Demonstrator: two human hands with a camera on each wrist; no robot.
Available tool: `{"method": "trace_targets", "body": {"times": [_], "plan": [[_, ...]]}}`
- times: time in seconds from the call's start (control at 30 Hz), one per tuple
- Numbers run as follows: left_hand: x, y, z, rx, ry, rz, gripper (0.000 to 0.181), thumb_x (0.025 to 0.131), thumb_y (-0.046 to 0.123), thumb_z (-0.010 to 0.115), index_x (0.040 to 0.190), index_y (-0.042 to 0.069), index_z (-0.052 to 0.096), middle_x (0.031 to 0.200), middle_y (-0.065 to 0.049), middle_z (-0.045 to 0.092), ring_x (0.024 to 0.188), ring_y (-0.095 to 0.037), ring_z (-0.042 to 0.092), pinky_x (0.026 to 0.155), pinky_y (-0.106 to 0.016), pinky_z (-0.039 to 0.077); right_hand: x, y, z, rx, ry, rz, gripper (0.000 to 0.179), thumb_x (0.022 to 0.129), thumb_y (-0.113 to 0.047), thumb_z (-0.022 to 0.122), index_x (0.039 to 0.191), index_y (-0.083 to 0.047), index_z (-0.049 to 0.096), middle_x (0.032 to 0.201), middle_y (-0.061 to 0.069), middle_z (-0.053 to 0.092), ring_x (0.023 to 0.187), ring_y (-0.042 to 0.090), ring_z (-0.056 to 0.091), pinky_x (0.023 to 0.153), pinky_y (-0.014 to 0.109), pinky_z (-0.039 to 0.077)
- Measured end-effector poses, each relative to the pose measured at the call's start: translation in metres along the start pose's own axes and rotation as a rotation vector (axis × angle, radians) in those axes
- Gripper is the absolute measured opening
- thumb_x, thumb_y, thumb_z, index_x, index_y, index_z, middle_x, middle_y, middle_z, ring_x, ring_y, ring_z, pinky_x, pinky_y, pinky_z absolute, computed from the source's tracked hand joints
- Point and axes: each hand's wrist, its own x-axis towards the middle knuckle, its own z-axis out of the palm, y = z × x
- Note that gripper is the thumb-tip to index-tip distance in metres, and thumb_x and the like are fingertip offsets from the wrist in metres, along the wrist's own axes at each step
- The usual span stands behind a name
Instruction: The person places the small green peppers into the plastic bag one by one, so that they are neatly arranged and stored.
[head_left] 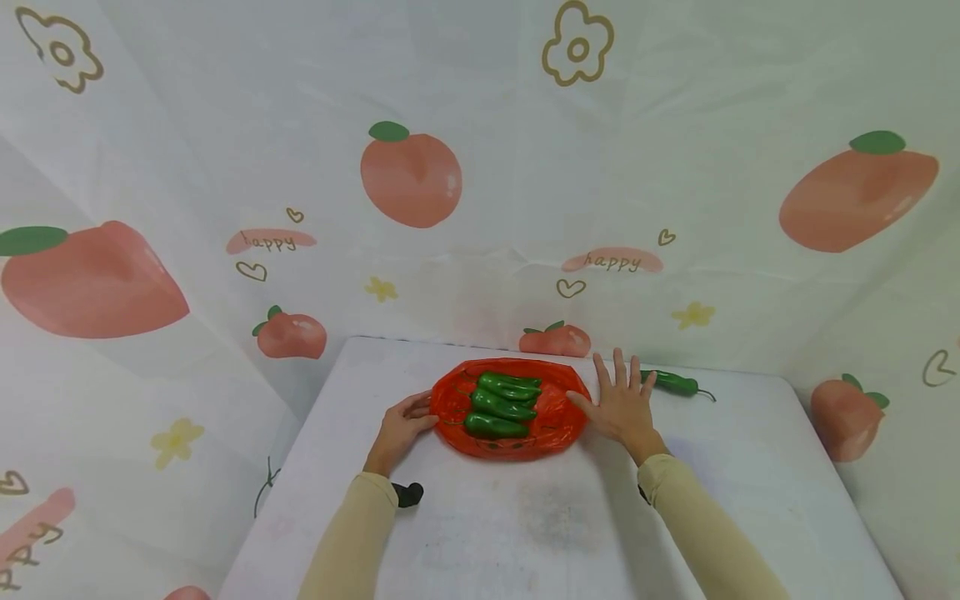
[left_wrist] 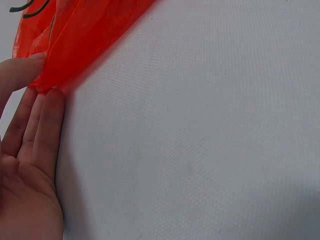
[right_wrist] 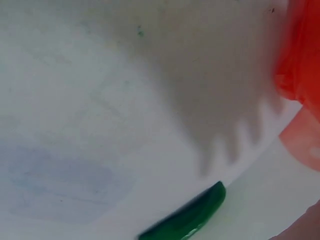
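A red plastic bag (head_left: 558, 429) lies spread on the white table, its edges raised in a rounded rim. Several long green peppers (head_left: 498, 427) are stacked side by side inside it, stems to the left. My left hand (head_left: 399, 435) pinches the bag's left edge; in the left wrist view the thumb (left_wrist: 20, 74) lies over the red film (left_wrist: 95, 40) with fingers beneath. At the bag's right side my right hand (head_left: 624, 407) has its fingers spread wide, the thumb overlapping the rim. Just behind that hand lies another green pepper (head_left: 675, 383), partly hidden by the fingers.
A white table (head_left: 525, 533) reaches back to a fabric backdrop (head_left: 495, 275) printed with fruit and flowers. At the table's left edge there is a thin dark strand (head_left: 266, 487). A small dark object (head_left: 408, 495) shows beside the left wrist.
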Motion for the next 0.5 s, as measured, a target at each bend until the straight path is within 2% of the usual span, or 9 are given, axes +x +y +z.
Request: {"method": "trace_targets", "body": {"times": [0.27, 0.5], "plan": [[0.002, -0.004, -0.001, -0.012, 0.004, -0.015, 0.051, 0.091, 0.017, 0.076, 0.140, 0.023, 0.062, 0.134, -0.005, 0.068, 0.123, -0.022, 0.064, 0.106, -0.038, 0.055, -0.002, 0.021, -0.002, 0.005, -0.019, 0.034, 0.099, 0.093, -0.075, 0.045, 0.164, -0.011, 0.017, 0.169, 0.029, 0.003, 0.153, 0.060, -0.001, 0.115, 0.082, -0.009], [0.003, -0.004, -0.001, -0.003, 0.006, -0.005, 0.051, 0.092, 0.019, 0.076, 0.141, 0.022, 0.062, 0.134, -0.006, 0.068, 0.124, -0.022, 0.065, 0.106, -0.037, 0.055, -0.002, 0.037, -0.012, 0.016, 0.004, 0.059, 0.101, 0.094, -0.074, 0.047, 0.162, -0.005, 0.018, 0.166, 0.034, 0.008, 0.150, 0.064, 0.004, 0.112, 0.085, -0.005]]}}
